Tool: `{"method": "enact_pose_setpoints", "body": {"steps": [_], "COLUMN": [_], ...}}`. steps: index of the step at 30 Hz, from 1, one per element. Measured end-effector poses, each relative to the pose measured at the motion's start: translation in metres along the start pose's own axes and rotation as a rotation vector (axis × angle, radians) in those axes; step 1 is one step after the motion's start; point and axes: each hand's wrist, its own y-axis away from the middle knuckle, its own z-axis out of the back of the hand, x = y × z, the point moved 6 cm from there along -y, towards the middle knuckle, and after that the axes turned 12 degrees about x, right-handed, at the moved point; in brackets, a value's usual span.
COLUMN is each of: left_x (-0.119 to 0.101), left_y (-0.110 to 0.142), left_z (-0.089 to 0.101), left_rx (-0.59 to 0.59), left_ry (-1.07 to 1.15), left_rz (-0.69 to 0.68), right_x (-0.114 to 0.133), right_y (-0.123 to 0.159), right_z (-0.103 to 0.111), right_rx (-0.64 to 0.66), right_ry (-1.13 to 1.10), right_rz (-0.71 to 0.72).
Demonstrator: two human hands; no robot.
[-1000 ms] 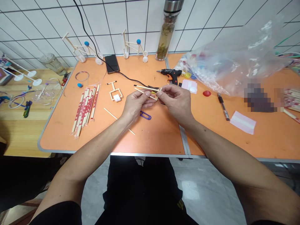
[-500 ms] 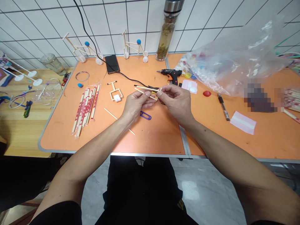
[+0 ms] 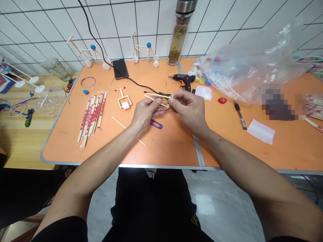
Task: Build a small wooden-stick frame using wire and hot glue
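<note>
Lettering: we can read none | red stick wrappers [image 3: 90,117], nearer than the phone [image 3: 122,66]: print too small | bottle [image 3: 176,43], right of phone: marks illegible

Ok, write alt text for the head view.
Left hand and right hand pinch thin sticks above an orange table. Around them lie a stick frame, wrapped chopsticks and a glue gun; two toy bicycles stand by the tiled wall.

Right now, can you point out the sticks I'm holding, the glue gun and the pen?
Sticks [image 3: 156,95]: head view, on the length of the upper stick.
Glue gun [image 3: 187,79]: head view, on its dark body.
Pen [image 3: 241,116]: head view, on the middle of its barrel.
</note>
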Motion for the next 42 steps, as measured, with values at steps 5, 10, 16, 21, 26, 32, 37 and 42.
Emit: {"method": "enact_pose_setpoints", "body": {"steps": [5,10,16,21,26,32,37,42], "left_x": [0.0,0.0,0.001,0.0,0.001,-0.002,-0.013,-0.02], "left_y": [0.0,0.0,0.0,0.001,0.0,0.002,0.007,0.007], "left_z": [0.0,0.001,0.0,0.0,0.001,0.001,-0.002,-0.004], "left_rx": [0.007,-0.008,-0.015,-0.024,-0.011,-0.029,-0.043,-0.022], "left_ry": [-0.008,-0.025,-0.023,-0.02,-0.027,-0.037,-0.064,0.002], "left_rz": [-0.002,0.01,0.022,0.018,0.01,0.005,-0.031,-0.048], "right_x": [0.0,0.0,-0.002,-0.003,-0.003,-0.005,-0.007,-0.008], "right_y": [0.0,0.0,0.0,0.0,0.0,-0.002,-0.003,-0.002], "right_z": [0.0,0.0,-0.001,0.0,0.0,0.003,0.007,-0.001], "right_rx": [0.001,0.004,0.003,0.0,-0.002,-0.012,-0.028,0.023], "right_ry": [-0.002,0.007,0.001,-0.02,-0.015,-0.01,0.02,0.035], "right_rz": [-0.001,-0.019,-0.024,-0.015,-0.012,-0.029,-0.04,-0.015]}}
